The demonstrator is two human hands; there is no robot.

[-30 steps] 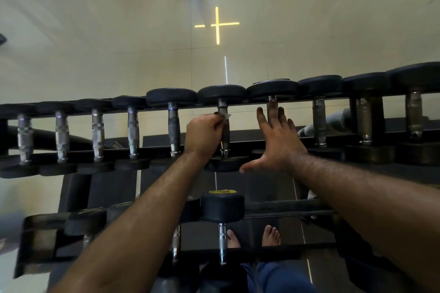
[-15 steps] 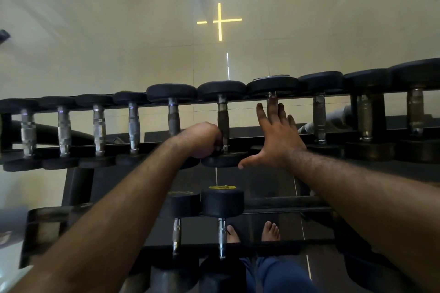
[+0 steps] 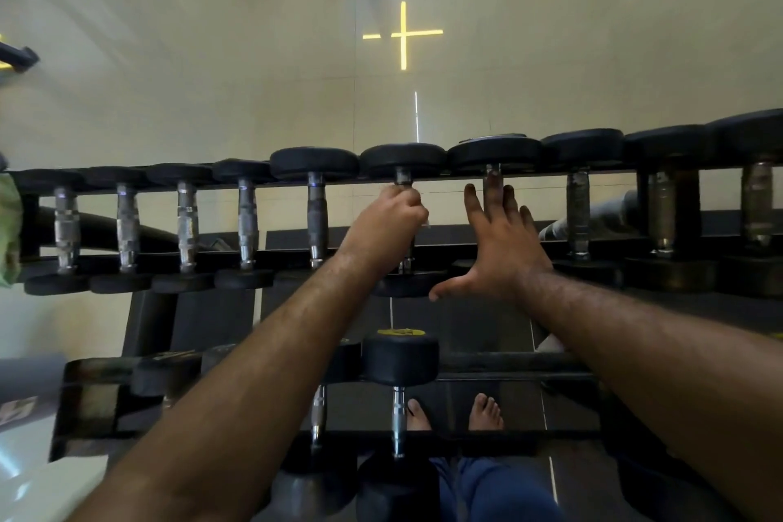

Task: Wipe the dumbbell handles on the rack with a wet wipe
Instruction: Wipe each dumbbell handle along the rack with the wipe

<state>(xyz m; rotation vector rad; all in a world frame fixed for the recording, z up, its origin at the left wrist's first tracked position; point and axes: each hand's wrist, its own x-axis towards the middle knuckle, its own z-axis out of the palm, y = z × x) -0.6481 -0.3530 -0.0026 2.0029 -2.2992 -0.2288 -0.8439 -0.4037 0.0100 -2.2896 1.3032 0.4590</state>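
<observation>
Left hand (image 3: 387, 225) grip curled tight round the upper dumbbell handle (image 3: 402, 178) on the rack's (image 3: 529, 364) top row, white wet wipe (image 3: 425, 218) edge showing at the knuckles; right hand (image 3: 504, 244) flat, fingers straight, resting on the neighbouring handle (image 3: 491, 172).

No legible text (labels blurred)
</observation>
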